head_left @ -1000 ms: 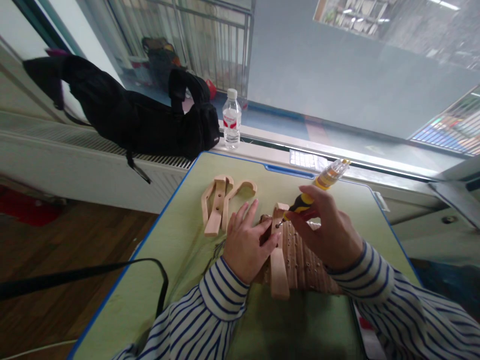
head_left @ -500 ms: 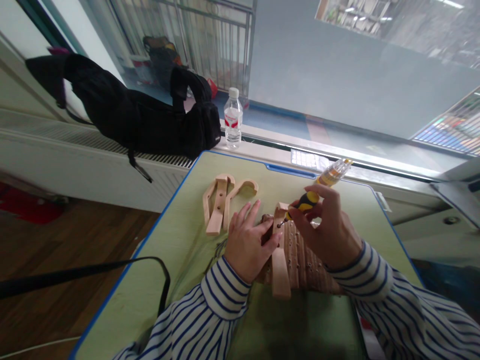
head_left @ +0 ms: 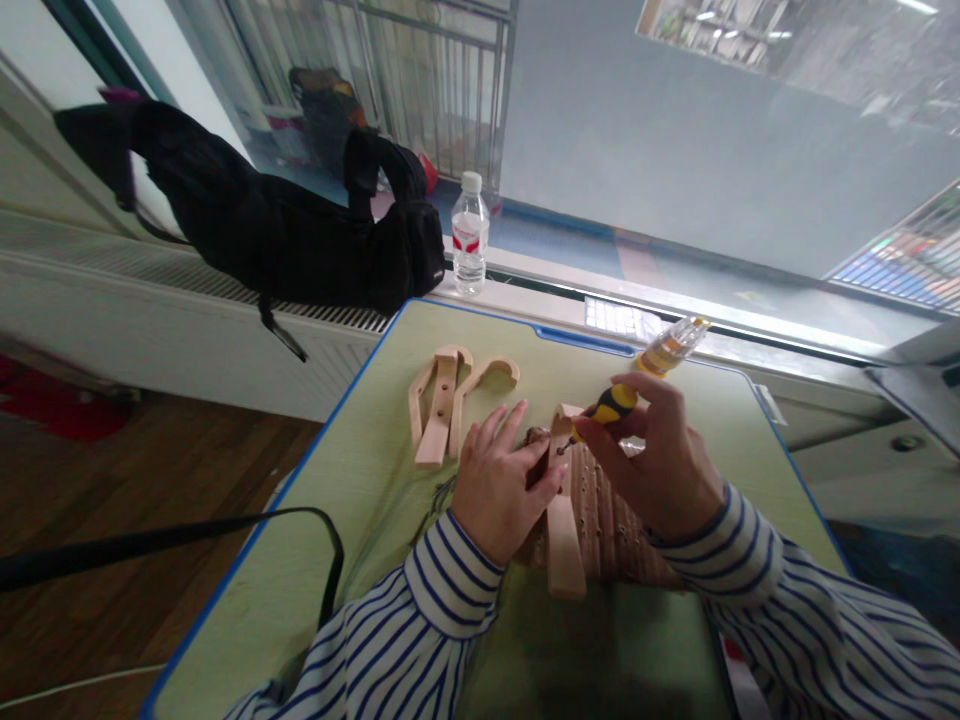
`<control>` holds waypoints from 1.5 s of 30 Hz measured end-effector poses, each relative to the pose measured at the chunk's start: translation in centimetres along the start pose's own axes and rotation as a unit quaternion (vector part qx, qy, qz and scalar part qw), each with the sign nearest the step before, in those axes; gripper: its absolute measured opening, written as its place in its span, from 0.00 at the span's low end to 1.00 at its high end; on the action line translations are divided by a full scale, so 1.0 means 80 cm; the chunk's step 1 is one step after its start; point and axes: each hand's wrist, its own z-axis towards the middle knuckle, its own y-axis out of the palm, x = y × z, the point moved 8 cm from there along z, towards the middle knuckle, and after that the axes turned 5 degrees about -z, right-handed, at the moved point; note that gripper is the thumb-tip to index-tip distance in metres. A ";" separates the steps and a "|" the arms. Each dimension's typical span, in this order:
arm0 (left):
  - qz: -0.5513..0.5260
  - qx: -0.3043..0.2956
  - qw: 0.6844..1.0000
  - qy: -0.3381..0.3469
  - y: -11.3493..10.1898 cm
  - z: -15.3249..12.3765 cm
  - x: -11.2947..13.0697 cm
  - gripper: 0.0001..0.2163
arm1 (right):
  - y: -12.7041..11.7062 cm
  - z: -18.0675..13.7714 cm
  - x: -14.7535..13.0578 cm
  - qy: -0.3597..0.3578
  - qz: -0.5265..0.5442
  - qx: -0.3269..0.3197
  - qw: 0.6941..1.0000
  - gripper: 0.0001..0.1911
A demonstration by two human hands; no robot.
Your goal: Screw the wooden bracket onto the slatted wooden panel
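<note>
My right hand (head_left: 660, 460) grips a small yellow-and-black screwdriver (head_left: 615, 405). Its tip sits at a hole in the upper part of a pale wooden hook (head_left: 566, 545). My left hand (head_left: 502, 485) steadies this hook, thumb and index finger against its left side, the other fingers stretched out. Beneath the hook lies a brown ribbed wooden piece (head_left: 626, 540) dotted with small holes, partly covered by my hands. Several more pale wooden hooks (head_left: 435, 425) lie together to the left, one showing two holes.
A clear bottle with a yellow cap (head_left: 671, 348) lies at the table's far edge. A water bottle (head_left: 470, 240) stands on the sill beside a black bag (head_left: 300, 235). A black strap (head_left: 225, 525) crosses the table's left edge. Dark cords (head_left: 435, 505) lie by my left wrist.
The view has shifted very slightly. My right fingers have moved a little around the screwdriver handle; its tip stays at the hole. My left hand keeps its place on the hook.
</note>
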 end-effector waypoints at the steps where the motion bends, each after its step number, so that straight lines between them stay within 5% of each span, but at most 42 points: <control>1: -0.001 -0.005 1.000 -0.001 0.000 0.000 0.000 0.15 | 0.000 0.000 -0.001 -0.001 0.001 -0.001 1.000 0.21; 20: -0.003 -0.032 0.999 0.006 0.005 0.000 0.001 0.15 | 0.004 0.006 -0.004 0.041 0.034 -0.014 0.998 0.18; 27: 0.005 -0.031 0.999 0.006 0.004 -0.002 0.001 0.15 | 0.006 0.008 -0.009 0.013 0.024 -0.040 0.999 0.29; 36: 0.009 -0.025 1.000 0.007 0.004 -0.001 0.002 0.14 | 0.009 0.011 -0.014 -0.015 0.046 -0.106 0.993 0.27; 45: 0.013 -0.025 1.000 0.010 0.005 -0.002 0.003 0.15 | 0.006 0.009 -0.008 -0.020 -0.016 -0.073 0.997 0.22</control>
